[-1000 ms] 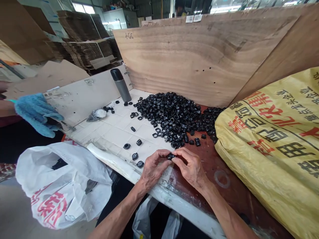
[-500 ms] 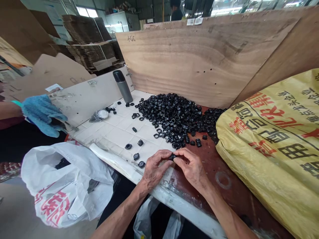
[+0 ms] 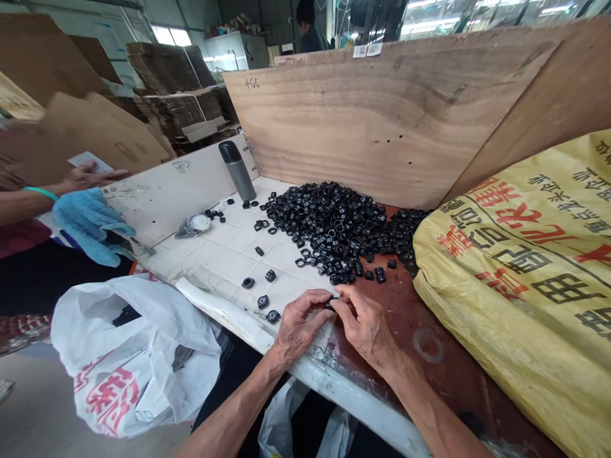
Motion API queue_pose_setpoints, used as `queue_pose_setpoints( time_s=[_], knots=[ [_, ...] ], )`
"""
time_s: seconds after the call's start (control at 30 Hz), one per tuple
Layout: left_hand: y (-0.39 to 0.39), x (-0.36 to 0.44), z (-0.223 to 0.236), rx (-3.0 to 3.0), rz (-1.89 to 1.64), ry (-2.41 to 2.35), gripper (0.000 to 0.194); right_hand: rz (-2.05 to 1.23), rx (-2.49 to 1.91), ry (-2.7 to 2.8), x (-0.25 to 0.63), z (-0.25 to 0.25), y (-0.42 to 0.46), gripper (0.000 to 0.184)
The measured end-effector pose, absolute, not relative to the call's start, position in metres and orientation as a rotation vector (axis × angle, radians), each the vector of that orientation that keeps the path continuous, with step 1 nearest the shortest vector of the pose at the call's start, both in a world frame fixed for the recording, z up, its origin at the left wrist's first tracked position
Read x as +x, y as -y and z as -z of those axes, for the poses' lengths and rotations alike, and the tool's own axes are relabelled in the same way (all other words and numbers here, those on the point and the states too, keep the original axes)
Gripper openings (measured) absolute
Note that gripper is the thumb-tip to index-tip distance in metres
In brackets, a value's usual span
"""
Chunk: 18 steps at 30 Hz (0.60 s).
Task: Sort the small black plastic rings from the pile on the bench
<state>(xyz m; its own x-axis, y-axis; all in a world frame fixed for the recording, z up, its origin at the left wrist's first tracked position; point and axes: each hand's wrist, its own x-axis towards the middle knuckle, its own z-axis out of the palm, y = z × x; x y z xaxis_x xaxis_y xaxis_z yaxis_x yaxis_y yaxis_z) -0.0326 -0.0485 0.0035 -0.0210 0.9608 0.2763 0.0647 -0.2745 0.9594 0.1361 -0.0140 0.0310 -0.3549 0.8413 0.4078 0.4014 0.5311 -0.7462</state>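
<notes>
Moved into view since the earlier frame: co-worker's hand (image 3: 90,177), nine o'clock of the black parts heap (image 3: 329,219). Left hand (image 3: 296,321) and right hand (image 3: 366,324) together pinch one small black plastic fitting (image 3: 330,304) at the heap's six o'clock; gray flask (image 3: 240,180) stands at ten o'clock.

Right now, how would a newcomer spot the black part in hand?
Find the tall plywood board, then the heap of black parts before it. On the heap's near side, the left hand and right hand are close together. The small black part pinched between them is it; the rest lie loose, unheld.
</notes>
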Motion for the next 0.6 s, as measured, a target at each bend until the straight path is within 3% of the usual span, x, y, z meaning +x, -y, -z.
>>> queue_pose_setpoints(
  time_s=[0.23, 0.4, 0.6],
  knots=[
    [0.054, -0.027, -0.014, 1.346, -1.453, -1.121, 0.022, -0.598, -0.902, 2.090, 0.148, -0.020, 0.006, 0.022],
    [0.054, -0.028, -0.015, 1.309, -1.483, -1.121, 0.028, -0.415, -0.893, 2.145, 0.146, -0.007, -0.002, 0.042],
    [0.055, -0.028, -0.016, 1.262, -1.529, -1.072, 0.027, -0.316, -0.850, 2.079, 0.145, -0.013, -0.002, 0.039]
  ],
)
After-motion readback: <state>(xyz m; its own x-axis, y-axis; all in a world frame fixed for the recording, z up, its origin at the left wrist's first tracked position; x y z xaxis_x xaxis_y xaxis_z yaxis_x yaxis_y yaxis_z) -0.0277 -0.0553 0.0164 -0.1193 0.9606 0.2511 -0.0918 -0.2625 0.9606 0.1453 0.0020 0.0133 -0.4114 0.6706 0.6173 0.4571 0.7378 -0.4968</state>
